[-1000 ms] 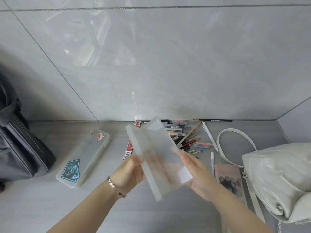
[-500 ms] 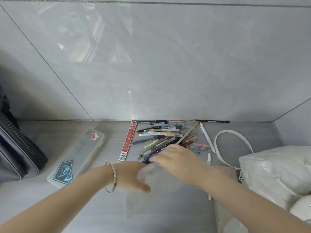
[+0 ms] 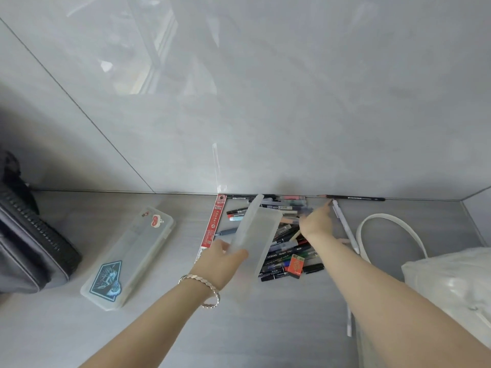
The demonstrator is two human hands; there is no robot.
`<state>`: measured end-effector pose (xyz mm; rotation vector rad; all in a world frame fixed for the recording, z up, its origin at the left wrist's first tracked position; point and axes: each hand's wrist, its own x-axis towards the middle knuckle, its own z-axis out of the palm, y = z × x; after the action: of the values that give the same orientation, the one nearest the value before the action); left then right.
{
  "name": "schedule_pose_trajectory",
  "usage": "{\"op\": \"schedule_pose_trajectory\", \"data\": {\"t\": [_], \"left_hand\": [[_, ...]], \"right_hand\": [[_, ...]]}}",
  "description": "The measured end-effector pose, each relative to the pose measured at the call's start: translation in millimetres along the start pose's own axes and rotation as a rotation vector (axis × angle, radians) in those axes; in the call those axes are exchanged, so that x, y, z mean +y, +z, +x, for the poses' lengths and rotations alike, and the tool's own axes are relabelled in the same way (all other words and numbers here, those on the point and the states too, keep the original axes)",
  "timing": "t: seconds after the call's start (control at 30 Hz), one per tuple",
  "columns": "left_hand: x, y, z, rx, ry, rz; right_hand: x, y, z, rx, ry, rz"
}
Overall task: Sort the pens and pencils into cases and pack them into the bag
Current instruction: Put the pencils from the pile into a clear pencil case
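A frosted clear pencil case (image 3: pixel 256 229) is held open over the pen pile by my left hand (image 3: pixel 221 257), which grips its near end. My right hand (image 3: pixel 317 221) reaches far over the pile of pens and pencils (image 3: pixel 287 251), fingers stretched toward a dark pencil (image 3: pixel 353 198) lying along the wall; it holds nothing that I can see. A white pen (image 3: pixel 344 225) lies just right of that hand. A second clear case (image 3: pixel 130 254) with stickers lies shut on the left. A small red 2B lead box (image 3: pixel 296 264) sits at the pile's near edge.
A dark grey backpack (image 3: pixel 29 243) stands at the far left. A white bag (image 3: pixel 449 282) with a looped strap (image 3: pixel 385 221) fills the right. A red flat packet (image 3: pixel 214 224) lies left of the pile. The tiled wall rises right behind the pile.
The case dropped from chest height down toward the counter and now sits over the pile in my left hand alone. My right hand let go of it and reached forward toward the wall.
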<state>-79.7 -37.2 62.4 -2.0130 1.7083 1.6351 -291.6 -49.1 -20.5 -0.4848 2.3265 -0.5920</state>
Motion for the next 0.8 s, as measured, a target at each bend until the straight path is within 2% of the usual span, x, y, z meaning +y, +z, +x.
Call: {"op": "schedule_pose_trajectory", "data": {"t": [0.07, 0.17, 0.27, 0.33, 0.4, 0.5, 0.57, 0.63, 0.73, 0.8], "left_hand": [[0.7, 1.8, 4.2, -0.033, -0.027, -0.089], [-1.2, 9.1, 7.2, -0.045, -0.067, -0.231], [4.2, 14.8, 8.8, -0.054, -0.117, -0.364], [9.0, 20.1, 7.2, -0.035, -0.127, -0.342], [14.9, 22.4, 2.9, -0.044, -0.107, -0.366], [24.7, 20.1, 0.8, -0.186, -0.203, -0.599], [30.1, 15.4, 0.0, -0.275, -0.207, -0.672], [31.1, 13.3, 1.0, -0.392, -0.257, -0.687], [26.7, 8.1, -5.4, -0.632, -0.256, -0.899], [26.2, 9.4, -3.4, -0.674, -0.271, -0.926]], "right_hand": [[4.3, -2.9, 1.7, -0.017, 0.025, -0.007], [5.7, -20.2, -22.8, -0.059, -0.103, 0.124], [0.1, -34.6, -86.2, -0.284, -0.334, 0.335], [-1.6, -34.9, -122.7, -0.385, -0.445, 0.369], [1.2, -27.5, -136.9, -0.359, -0.532, 0.264], [9.3, -21.9, -133.0, -0.226, -0.653, -0.039], [17.5, -21.7, -127.2, -0.177, -0.692, -0.140], [25.0, -21.0, -121.5, -0.123, -0.764, -0.145], [32.3, -20.6, -111.7, -0.061, -0.780, -0.060], [33.1, -21.2, -109.2, -0.078, -0.733, 0.000]]}}
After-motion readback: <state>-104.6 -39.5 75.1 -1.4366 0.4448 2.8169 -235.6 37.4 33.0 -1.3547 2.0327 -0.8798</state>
